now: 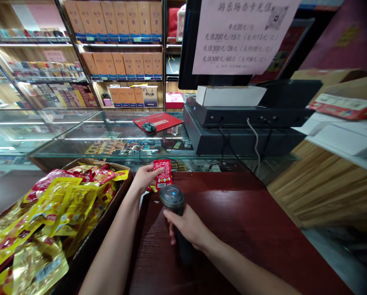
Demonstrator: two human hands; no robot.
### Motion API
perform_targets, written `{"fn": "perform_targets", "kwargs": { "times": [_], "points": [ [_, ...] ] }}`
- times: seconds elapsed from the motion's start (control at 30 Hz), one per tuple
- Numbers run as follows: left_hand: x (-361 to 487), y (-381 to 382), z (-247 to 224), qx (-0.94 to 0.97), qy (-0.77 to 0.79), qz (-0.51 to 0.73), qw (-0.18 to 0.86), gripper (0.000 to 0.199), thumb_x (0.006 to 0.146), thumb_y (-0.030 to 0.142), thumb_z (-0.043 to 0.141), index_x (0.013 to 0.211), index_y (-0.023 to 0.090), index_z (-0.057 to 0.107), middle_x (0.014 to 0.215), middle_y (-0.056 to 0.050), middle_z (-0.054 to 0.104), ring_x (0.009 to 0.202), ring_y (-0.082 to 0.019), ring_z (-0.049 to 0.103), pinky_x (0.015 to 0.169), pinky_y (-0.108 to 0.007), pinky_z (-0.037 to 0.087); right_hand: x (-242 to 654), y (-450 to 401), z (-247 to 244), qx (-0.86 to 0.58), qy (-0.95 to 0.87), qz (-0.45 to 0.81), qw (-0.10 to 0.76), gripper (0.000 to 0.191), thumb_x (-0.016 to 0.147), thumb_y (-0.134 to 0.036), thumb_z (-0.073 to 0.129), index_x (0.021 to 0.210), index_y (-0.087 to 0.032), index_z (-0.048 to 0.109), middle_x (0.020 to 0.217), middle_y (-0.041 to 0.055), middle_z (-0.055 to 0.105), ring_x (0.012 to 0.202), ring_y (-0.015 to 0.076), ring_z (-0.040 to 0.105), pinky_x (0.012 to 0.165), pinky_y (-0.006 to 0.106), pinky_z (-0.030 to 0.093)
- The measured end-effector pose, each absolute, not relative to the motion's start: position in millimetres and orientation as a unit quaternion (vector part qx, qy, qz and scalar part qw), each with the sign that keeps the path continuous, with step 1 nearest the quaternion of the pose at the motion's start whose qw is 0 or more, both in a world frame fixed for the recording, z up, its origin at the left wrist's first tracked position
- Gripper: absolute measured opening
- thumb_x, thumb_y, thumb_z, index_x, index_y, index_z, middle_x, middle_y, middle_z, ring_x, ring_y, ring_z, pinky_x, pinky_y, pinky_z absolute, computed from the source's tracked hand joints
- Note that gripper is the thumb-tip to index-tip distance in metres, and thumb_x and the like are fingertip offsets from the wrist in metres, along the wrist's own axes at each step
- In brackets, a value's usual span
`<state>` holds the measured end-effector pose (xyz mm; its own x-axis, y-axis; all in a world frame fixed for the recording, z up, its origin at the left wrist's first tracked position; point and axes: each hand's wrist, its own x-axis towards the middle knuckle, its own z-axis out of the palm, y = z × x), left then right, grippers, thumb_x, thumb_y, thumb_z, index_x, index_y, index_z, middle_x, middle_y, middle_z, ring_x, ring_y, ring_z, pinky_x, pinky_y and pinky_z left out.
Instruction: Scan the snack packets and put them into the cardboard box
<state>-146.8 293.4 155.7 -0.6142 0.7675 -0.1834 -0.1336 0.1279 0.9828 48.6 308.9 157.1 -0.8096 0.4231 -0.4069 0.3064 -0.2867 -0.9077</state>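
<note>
My left hand is closed on the left side of a small red snack packet, its printed back with a barcode facing me. A bit of yellow and red wrapper shows under that hand. My right hand is wrapped round the handle of a dark barcode scanner, which has a small blue light on top. The scanner's head stands just in front of the packet, pointing toward it. Both hands are over the dark red wooden counter.
On the left stands a cardboard box heaped with yellow, gold and red snack packets. Behind the counter is a glass display case with a red mouse pad and mouse. A monitor and dark cash drawer stand at right.
</note>
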Motion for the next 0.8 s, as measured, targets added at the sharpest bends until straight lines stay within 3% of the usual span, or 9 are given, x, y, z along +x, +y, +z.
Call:
{"fn": "perform_targets", "kwargs": {
  "times": [0.23, 0.5, 0.67, 0.8],
  "points": [
    [-146, 294, 155, 0.280, 0.653, 0.611, 0.351, 0.050, 0.057, 0.052, 0.077, 0.085, 0.010, 0.072, 0.064, -0.003, 0.065, 0.043, -0.007, 0.050, 0.039, -0.017, 0.034, 49, 309, 158, -0.304, -0.590, 0.746, 0.047, 0.029, 0.072, -0.043, 0.062, 0.072, -0.018, 0.048, 0.040, -0.0053, 0.052, 0.032, 0.0107, 0.048, 0.037, 0.023, 0.042],
    [-139, 294, 164, 0.258, 0.665, 0.606, 0.352, 0.053, 0.057, 0.050, 0.077, 0.094, 0.012, 0.070, 0.072, -0.005, 0.069, 0.053, -0.012, 0.059, 0.047, -0.021, 0.044, 50, 310, 164, -0.307, -0.579, 0.753, 0.050, 0.035, 0.069, -0.047, 0.064, 0.077, -0.017, 0.049, 0.041, -0.0058, 0.052, 0.034, 0.0102, 0.048, 0.037, 0.023, 0.045],
    [-128, 279, 180, 0.318, 0.676, 0.619, 0.244, 0.044, 0.062, 0.048, 0.074, 0.088, 0.012, 0.072, 0.077, -0.006, 0.072, 0.065, -0.018, 0.064, 0.057, -0.024, 0.048, 57, 308, 178, -0.290, -0.594, 0.748, 0.061, 0.037, 0.070, -0.049, 0.064, 0.077, -0.015, 0.052, 0.043, -0.0037, 0.055, 0.034, 0.0101, 0.050, 0.037, 0.022, 0.043],
    [-127, 232, 223, 0.324, 0.729, 0.591, 0.120, 0.039, 0.066, 0.046, 0.070, 0.087, 0.013, 0.072, 0.077, -0.006, 0.073, 0.074, -0.022, 0.066, 0.062, -0.026, 0.050, 57, 305, 183, -0.265, -0.615, 0.740, 0.068, 0.040, 0.070, -0.052, 0.065, 0.077, -0.016, 0.050, 0.045, -0.0029, 0.057, 0.034, 0.0106, 0.051, 0.036, 0.021, 0.040]
  ]
}}
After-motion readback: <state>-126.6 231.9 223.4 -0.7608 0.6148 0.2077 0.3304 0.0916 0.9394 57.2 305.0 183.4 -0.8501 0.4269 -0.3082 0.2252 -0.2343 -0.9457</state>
